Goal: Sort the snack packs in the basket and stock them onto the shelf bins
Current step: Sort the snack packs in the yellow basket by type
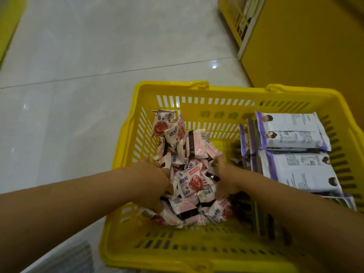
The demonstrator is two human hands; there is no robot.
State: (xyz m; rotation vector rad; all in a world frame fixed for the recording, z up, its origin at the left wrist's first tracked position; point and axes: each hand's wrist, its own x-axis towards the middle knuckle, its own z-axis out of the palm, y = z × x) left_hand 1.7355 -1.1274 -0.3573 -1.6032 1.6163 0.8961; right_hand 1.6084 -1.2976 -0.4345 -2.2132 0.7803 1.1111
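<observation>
The pale tiled floor (98,56) spreads out beyond the basket on its far and left sides. A yellow shelf unit (305,46) stands past the basket's far right corner, and a slatted yellow bin front shows at its top edge.

The yellow basket (177,251) itself is a slotted plastic one that sits on the floor with both handles folded down on the rim. Its contents fall into two groups. Against the basket's right wall lie the purple-and-white packs (295,170) — large, flat pouches stacked and overlapping, printed side up, with a few more standing on edge beside them toward the basket's middle. The left half of the basket holds the pink packs (193,182), small pillow-shaped wrappers with a red round picture on the front, heaped loosely and leaning up the basket's left wall.

Both bare forearms reach in over the basket's near rim. The left hand (151,182) is pushed into the heap from the side nearer the basket's left wall, and its fingers bend round a clump of pink packs. The right hand (226,178) meets the heap from the side facing the purple-and-white packs, so the pink packs are bunched between the two palms. Its fingertips are sunk under the wrappers — whether they grip or only press I cannot tell.
</observation>
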